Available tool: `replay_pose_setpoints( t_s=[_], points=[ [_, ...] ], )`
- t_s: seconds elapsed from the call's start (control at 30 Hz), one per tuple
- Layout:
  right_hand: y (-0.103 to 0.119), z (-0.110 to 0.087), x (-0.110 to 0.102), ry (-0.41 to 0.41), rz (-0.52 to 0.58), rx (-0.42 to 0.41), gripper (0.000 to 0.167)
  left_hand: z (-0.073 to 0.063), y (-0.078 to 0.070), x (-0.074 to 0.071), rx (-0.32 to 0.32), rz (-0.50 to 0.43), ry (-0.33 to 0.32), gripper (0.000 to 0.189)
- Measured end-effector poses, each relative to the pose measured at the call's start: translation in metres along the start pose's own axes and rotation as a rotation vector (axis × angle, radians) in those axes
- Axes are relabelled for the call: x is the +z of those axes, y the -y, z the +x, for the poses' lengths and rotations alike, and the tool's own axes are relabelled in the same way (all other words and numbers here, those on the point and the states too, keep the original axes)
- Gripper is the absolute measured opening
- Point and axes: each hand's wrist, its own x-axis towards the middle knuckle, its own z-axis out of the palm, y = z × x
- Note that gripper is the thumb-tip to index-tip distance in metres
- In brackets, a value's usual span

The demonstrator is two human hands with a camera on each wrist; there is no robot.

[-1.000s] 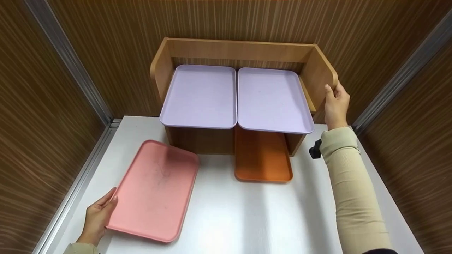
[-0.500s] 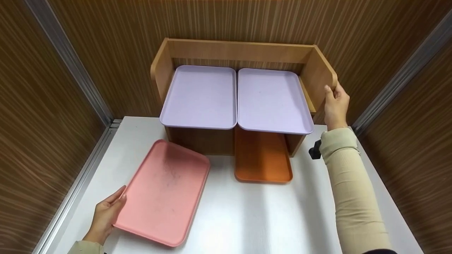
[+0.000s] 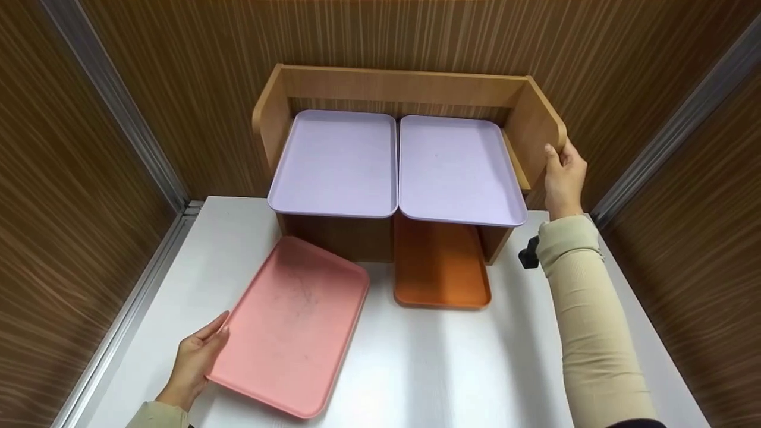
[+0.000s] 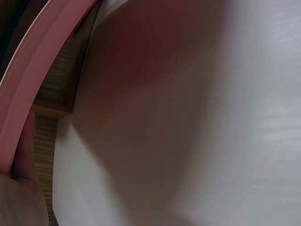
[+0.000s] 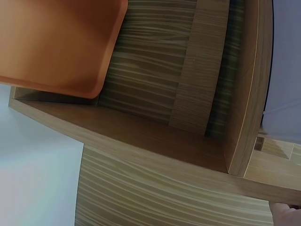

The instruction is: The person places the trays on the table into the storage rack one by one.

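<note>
My left hand (image 3: 194, 362) grips the left edge of a pink tray (image 3: 291, 327), thumb on top and the other fingers partly hidden beneath. The tray is held above the white table, turned at an angle; its rim (image 4: 37, 61) and its shadow show in the left wrist view. My right hand (image 3: 565, 181) holds the front edge of the right side panel of a wooden shelf (image 3: 404, 86). Two lilac trays (image 3: 339, 163) lie side by side on the shelf's upper board. An orange tray (image 3: 443, 267) sits in the lower right compartment, its front sticking out.
The white table (image 3: 386, 368) spreads in front of the shelf. Wood-grain walls (image 3: 89, 238) with metal corner strips close in the sides and back. A small black object (image 3: 528, 254) shows beside the right sleeve.
My left hand has carried the pink tray to the right, toward the shelf's lower left compartment, and the tray has turned slightly clockwise. The right hand keeps its hold on the side panel.
</note>
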Motion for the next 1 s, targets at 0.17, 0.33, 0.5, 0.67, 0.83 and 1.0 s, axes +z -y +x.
replay_pose_setpoints(
  t_s=[0.17, 0.33, 0.5, 0.67, 0.83, 1.0],
  points=[
    [0.0, 0.0, 0.001, -0.001, -0.023, -0.008, 0.038, 0.003, 0.003, 0.013, -0.015, -0.005, -0.018, 0.026],
    [0.0, 0.001, -0.002, 0.005, -0.045, 0.013, 0.038, 0.008, 0.006, 0.029, -0.017, -0.022, -0.021, 0.025],
    [0.001, 0.002, -0.003, 0.015, -0.051, 0.02, 0.038, 0.014, 0.01, 0.046, 0.0, -0.042, -0.024, 0.049],
    [0.001, 0.001, -0.002, 0.02, -0.06, 0.011, 0.038, 0.02, 0.013, 0.062, 0.035, -0.038, -0.018, 0.053],
    [0.002, 0.0, -0.002, 0.027, -0.05, 0.011, 0.039, 0.026, 0.015, 0.074, 0.052, -0.059, -0.014, 0.052],
    [0.001, -0.001, -0.003, 0.028, -0.039, 0.018, 0.04, 0.035, 0.015, 0.085, 0.073, -0.087, -0.037, 0.051]
  ],
)
